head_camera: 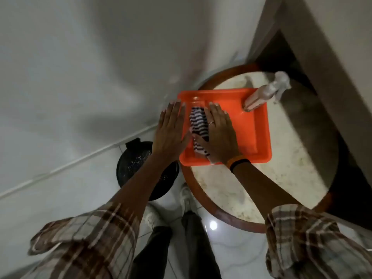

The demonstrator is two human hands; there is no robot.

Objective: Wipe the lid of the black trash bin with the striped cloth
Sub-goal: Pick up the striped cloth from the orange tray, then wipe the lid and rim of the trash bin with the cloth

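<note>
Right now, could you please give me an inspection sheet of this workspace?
Surface: round table, stone-look top, wooden rim.
Job's things: striped cloth lying in the orange tray; black bin on the floor left of the table, lid closed and speckled.
Clutter: spray bottle standing in the tray's far right corner.
Hands: left hand flat over the tray's left edge; right hand flat on the cloth; neither grips it.
Cables: nothing seen.
Surroundings: pale wall, white tiled floor, dark gap on the right.
</note>
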